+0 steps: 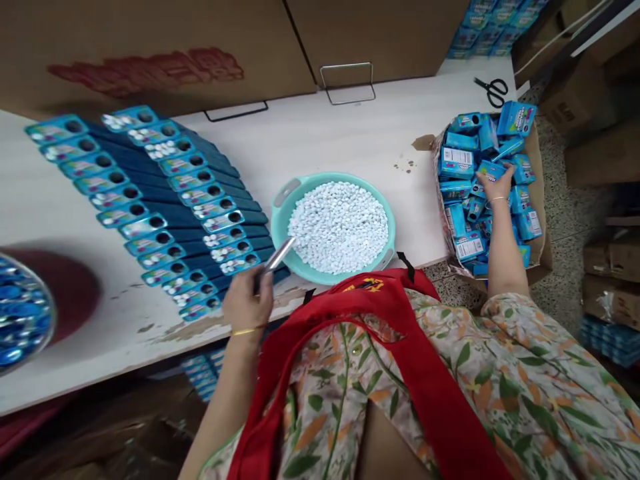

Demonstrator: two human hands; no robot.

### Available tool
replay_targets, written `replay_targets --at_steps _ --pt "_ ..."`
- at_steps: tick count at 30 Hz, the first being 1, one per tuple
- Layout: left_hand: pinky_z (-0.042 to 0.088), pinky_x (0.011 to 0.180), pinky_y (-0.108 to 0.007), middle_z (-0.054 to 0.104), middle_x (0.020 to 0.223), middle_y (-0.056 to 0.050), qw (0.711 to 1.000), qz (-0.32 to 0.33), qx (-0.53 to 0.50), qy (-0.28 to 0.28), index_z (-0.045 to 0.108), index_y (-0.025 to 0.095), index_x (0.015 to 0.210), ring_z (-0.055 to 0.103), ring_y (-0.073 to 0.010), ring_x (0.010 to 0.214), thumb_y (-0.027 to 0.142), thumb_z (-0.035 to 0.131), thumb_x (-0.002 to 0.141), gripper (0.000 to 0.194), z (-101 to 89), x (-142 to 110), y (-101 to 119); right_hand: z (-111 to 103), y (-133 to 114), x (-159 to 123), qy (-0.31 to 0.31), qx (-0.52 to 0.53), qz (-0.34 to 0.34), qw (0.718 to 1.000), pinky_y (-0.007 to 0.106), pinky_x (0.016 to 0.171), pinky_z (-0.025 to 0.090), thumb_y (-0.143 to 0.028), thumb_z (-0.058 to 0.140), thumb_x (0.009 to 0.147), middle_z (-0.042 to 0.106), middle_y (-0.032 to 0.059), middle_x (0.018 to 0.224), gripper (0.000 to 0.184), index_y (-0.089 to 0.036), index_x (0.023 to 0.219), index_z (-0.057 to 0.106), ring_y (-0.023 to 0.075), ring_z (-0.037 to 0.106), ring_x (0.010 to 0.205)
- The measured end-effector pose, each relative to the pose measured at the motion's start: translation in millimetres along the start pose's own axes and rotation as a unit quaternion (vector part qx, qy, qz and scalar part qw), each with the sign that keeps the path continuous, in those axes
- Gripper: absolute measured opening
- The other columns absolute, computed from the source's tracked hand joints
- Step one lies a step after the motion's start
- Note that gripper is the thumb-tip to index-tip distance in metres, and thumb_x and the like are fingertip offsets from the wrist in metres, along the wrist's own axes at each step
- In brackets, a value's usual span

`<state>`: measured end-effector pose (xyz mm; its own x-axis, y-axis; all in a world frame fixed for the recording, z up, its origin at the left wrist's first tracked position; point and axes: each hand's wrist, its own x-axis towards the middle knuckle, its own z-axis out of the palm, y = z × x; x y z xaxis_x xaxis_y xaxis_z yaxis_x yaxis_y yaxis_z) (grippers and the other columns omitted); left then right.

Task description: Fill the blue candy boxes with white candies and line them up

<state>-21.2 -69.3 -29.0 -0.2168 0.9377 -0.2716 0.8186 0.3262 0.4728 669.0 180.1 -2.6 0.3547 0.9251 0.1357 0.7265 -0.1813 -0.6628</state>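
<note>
My left hand (249, 298) is closed around the dark handle of a narrow, shiny metal tool (281, 254). The tool's tip reaches over the left rim of a turquoise basin (333, 279); its exact kind is unclear. Small white pellet-like sweets (340, 227) fill the basin. Over on the right, my right hand (497, 183) reaches into an open carton (541, 250) and grips a small blue box (491, 171) among many similar ones. Left of the basin, two slanting rows of blue boxes (215, 193) lie with round holes facing me, several showing white sweets.
A red tub (75, 293) of shiny blue wrapped pieces stands at the table's left. Large brown cartons (200, 40) line the back, with wire handles (347, 83) before them. Black scissors (494, 90) lie near the right edge. More blue packs (493, 27) are stacked behind.
</note>
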Motion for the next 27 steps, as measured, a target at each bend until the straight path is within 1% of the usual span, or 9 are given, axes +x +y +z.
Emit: replay_targets --at_steps 3,5,9,11,13,16,20,24,27 --pt "0.06 0.105 -0.049 0.075 0.127 -0.001 0.992 0.06 0.014 -0.115 0.062 0.036 0.135 0.072 -0.0326 0.122 0.054 0.046 0.11 0.035 6.8 23 40 14 -14 -28 0.088 -0.005 0.023 0.996 0.066 0.137 0.041 -0.038 0.099 0.07 0.062 0.0179 0.153 0.082 -0.024 0.139 0.056 0.0362 0.059 0.148" --pt "0.059 0.103 -0.045 0.077 0.129 -0.007 0.981 0.087 0.045 -0.166 0.066 0.03 0.133 0.073 -0.0328 0.122 0.05 0.046 0.108 0.038 6.0 34 59 10 -31 -52 0.106 0.01 0.005 0.994 0.065 0.137 0.042 -0.046 0.097 0.074 0.062 0.0189 0.148 0.08 -0.021 0.139 0.056 0.0374 0.059 0.146" --pt "0.057 0.1 -0.042 0.077 0.132 -0.018 0.962 0.105 0.132 -0.216 0.071 0.019 0.131 0.075 -0.0352 0.12 0.043 0.047 0.107 0.042 -8.5 41 76 -3 -68 -92 0.143 0.087 -0.021 0.986 0.069 0.128 0.051 -0.063 0.095 0.073 0.067 0.0125 0.132 0.078 -0.028 0.131 0.056 0.0388 0.069 0.132" --pt "0.056 0.098 -0.043 0.078 0.13 -0.018 0.947 0.112 0.177 -0.243 0.072 0.019 0.128 0.075 -0.0365 0.121 0.039 0.05 0.107 0.037 -11.7 40 79 7 -84 -106 0.146 0.193 0.023 0.97 0.065 0.126 0.056 -0.065 0.087 0.078 0.07 0.0086 0.128 0.069 -0.033 0.13 0.055 0.0355 0.073 0.129" --pt "0.056 0.096 -0.043 0.078 0.129 -0.018 0.934 0.108 0.208 -0.268 0.073 0.019 0.125 0.075 -0.0374 0.12 0.035 0.053 0.108 0.031 -4.3 38 85 32 -99 -119 0.1 0.323 0.114 0.934 0.063 0.127 0.057 -0.067 0.073 0.085 0.074 0.006 0.124 0.055 -0.033 0.125 0.06 0.0331 0.075 0.131" --pt "0.055 0.097 -0.042 0.076 0.135 -0.02 0.931 0.088 0.201 -0.291 0.07 0.017 0.129 0.074 -0.036 0.122 0.03 0.055 0.11 0.028 27.1 38 103 75 -122 -142 -0.054 0.441 0.233 0.865 0.062 0.122 0.062 -0.07 0.066 0.086 0.08 0.006 0.117 0.048 -0.029 0.111 0.069 0.0334 0.076 0.133" --pt "0.053 0.106 -0.039 0.072 0.145 -0.019 0.953 0.069 0.095 -0.28 0.066 0.017 0.136 0.07 -0.032 0.134 0.025 0.057 0.111 0.027 78.8 51 130 103 -147 -172 -0.221 0.465 0.25 0.82 0.056 0.102 0.073 -0.07 0.076 0.082 0.085 0.0056 0.113 0.049 -0.029 0.108 0.074 0.0334 0.079 0.127" --pt "0.052 0.113 -0.041 0.073 0.148 -0.016 0.967 0.069 -0.002 -0.246 0.066 0.019 0.14 0.068 -0.0306 0.136 0.024 0.058 0.111 0.03 108.5 66 141 102 -155 -189 -0.264 0.477 0.241 0.803 0.045 0.09 0.076 -0.062 0.085 0.079 0.085 0.0025 0.108 0.044 -0.03 0.105 0.07 0.0271 0.082 0.113" --pt "0.051 0.114 -0.038 0.073 0.148 -0.015 0.968 0.069 -0.024 -0.241 0.065 0.02 0.14 0.068 -0.0289 0.136 0.027 0.058 0.111 0.03 114.2 71 143 100 -152 -191 -0.262 0.483 0.256 0.795 0.048 0.094 0.075 -0.057 0.09 0.074 0.086 0.0014 0.111 0.044 -0.03 0.103 0.071 0.027 0.082 0.113"
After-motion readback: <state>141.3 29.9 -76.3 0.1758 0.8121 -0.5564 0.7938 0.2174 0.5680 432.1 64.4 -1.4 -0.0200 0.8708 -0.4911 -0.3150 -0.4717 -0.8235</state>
